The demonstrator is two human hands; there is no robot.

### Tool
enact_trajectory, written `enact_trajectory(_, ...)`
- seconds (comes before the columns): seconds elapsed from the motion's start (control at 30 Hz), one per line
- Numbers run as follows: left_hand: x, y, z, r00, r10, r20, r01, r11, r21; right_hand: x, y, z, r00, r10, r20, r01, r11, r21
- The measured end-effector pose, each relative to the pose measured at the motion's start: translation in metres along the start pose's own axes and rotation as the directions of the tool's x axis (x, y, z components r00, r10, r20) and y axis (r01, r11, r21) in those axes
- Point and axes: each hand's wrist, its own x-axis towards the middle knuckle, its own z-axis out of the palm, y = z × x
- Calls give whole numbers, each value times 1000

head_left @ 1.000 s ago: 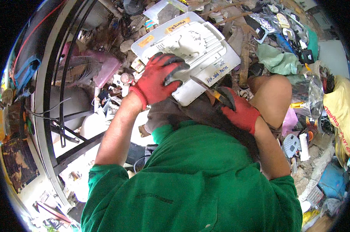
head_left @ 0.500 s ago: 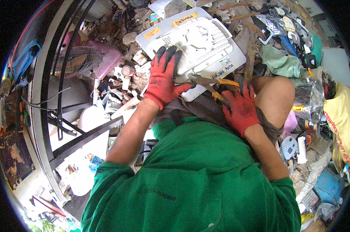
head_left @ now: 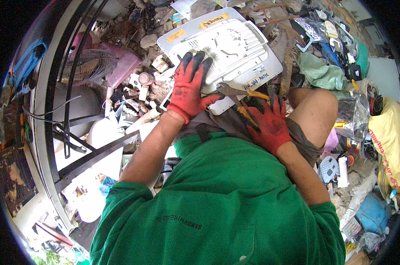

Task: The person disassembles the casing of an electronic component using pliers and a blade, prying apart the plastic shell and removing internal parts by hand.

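A white plastic housing (head_left: 248,62) with rounded corners, moulded ridges and orange stickers lies in front of my lap. My left hand (head_left: 191,86), in a red glove with black fingertips, rests on its near left part with the fingers stretched out. My right hand (head_left: 270,121), gloved alike, grips a pair of pliers (head_left: 231,91) with yellow-orange handles. The handles stand apart, and the metal jaws are at the near edge of the housing, close to my left thumb. Whether the jaws bite on anything cannot be made out.
On the left stands a black metal frame (head_left: 67,97), with a fan guard (head_left: 87,66) and a pink plastic piece (head_left: 120,64) behind it. Scrap litters the ground. To the right lie green cloth (head_left: 319,70), a yellow sack (head_left: 387,137) and a blue container (head_left: 372,214).
The pliers' handles have spread wider apart, the lower one swinging toward me with my right hand. My left hand has barely shifted on the housing.
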Motion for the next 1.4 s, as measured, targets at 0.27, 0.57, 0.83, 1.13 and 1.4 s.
enact_trajectory(0.27,0,-1,1,1000,-12,17,12,1000,-1,1,0,7,1000,-12,10,12,1000,-4)
enact_trajectory(0.57,-2,-4,4,1000,-4,6,4,1000,-14,2,-1,1,1000,-25,18,26,999,-29)
enact_trajectory(0.83,-1,-4,3,1000,2,-7,-2,1000,-8,3,-1,0,997,-43,65,47,998,-51)
enact_trajectory(1.13,0,-2,5,1000,1,-1,-1,1000,-25,32,46,-30,951,-286,118,302,939,-165)
enact_trajectory(1.4,1,-1,4,1000,4,-19,-4,1000,-5,92,67,-85,816,-492,302,562,798,-218)
